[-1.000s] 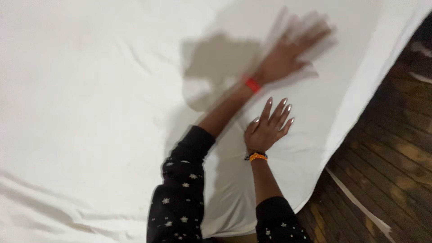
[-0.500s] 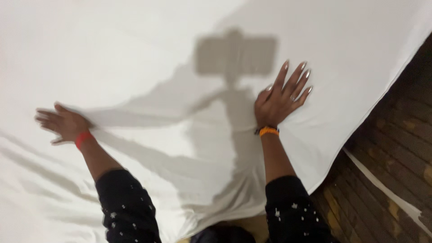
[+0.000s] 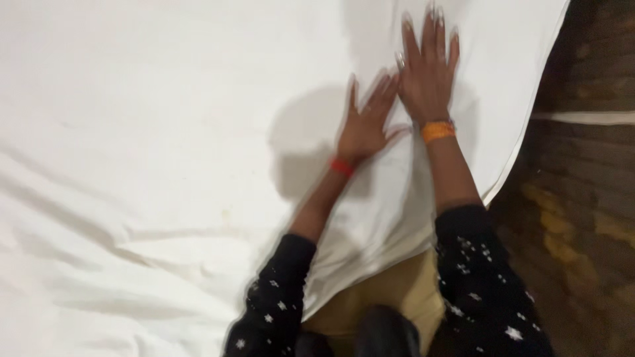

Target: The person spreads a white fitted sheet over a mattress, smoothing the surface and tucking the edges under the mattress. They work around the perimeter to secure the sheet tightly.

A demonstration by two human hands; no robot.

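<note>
Fingers spread flat, gripping nothing: left hand [image 3: 366, 122] and right hand [image 3: 428, 69] press side by side on the white sheet [image 3: 165, 132] near its edge, seemingly smoothing creases.

Left hand [image 3: 365, 122] and right hand [image 3: 428, 66] lie flat, side by side, on the white sheet [image 3: 165, 132] (fingers spread).

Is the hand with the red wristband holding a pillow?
No, the left hand lies flat with fingers spread on the white cloth sheet, beside the right hand.
</note>
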